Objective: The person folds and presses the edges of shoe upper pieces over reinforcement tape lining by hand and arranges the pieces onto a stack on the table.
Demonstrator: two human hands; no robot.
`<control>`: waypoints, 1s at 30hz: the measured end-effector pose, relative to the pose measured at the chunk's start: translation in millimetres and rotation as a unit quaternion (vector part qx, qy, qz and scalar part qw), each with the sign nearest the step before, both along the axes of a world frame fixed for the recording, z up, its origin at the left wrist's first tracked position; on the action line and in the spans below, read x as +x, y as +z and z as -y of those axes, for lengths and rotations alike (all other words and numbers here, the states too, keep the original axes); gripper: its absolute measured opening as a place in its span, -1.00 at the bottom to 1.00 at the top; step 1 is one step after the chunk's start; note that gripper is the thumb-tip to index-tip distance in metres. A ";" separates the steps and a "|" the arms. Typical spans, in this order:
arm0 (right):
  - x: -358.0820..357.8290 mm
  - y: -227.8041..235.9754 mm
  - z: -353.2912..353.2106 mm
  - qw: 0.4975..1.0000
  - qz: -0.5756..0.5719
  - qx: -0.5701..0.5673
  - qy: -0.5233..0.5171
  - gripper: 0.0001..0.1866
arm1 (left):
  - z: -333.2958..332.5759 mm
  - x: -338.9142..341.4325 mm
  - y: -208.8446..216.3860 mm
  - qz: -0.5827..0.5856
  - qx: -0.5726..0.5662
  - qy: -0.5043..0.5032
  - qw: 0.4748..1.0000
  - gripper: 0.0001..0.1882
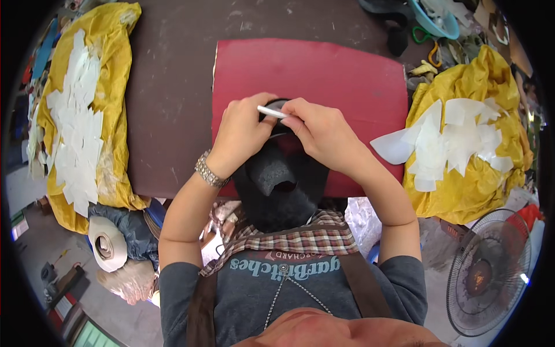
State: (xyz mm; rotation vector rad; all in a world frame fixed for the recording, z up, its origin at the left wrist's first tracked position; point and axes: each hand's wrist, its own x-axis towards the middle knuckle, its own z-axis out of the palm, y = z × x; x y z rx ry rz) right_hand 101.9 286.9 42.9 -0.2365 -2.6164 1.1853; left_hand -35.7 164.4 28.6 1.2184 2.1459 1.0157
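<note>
My left hand (245, 127), a metal watch on its wrist, has its fingers curled round the rim of a black leather-like piece (276, 170). That piece is rounded, with an opening, and looks like a shoe upper; its lower part merges with other black material at my lap. My right hand (324, 130) is closed opposite, thumb and finger pinching a slim white stick (272, 112), pen-like in shape. The stick lies across the top of the black rim, its left end by my left fingers. Under both hands is a red mat (312, 69). My fingertips are partly hidden.
Yellow sacking with white cut sheets (81, 115) lies at the left of the brown table (167, 75). More white sheets (448, 136) rest on yellow sacking at the right. A blue basin (436, 23) stands far right. Below are a fan (488, 272) and a white roll (107, 246).
</note>
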 end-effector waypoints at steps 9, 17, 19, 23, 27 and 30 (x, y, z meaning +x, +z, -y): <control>-3.0 -29.5 65.2 0.956 -0.035 0.246 -0.154 -0.82 | 2.0 -2.7 -9.2 0.076 -0.012 0.018 0.997 -0.71; -13.3 -2.0 -23.9 0.977 0.100 -0.155 -0.103 -0.89 | -7.1 -3.9 -10.1 0.033 0.024 -0.028 0.999 -0.70; -9.3 -5.6 -21.5 0.988 0.086 -0.093 -0.087 -0.88 | -9.9 -3.9 -7.8 0.031 -0.057 -0.017 0.998 -0.70; 3.4 -19.4 -2.0 0.996 0.000 0.043 -0.078 -0.87 | -9.5 -13.4 -19.9 0.037 -0.017 -0.033 0.999 -0.69; -3.9 -18.9 -10.9 0.996 0.004 0.008 -0.085 -0.87 | -14.0 -22.8 -19.0 0.126 -0.074 -0.049 0.988 -0.68; -7.9 -15.3 -17.6 0.996 0.031 0.002 -0.082 -0.86 | -15.7 -26.7 -24.4 0.165 -0.069 -0.066 0.982 -0.72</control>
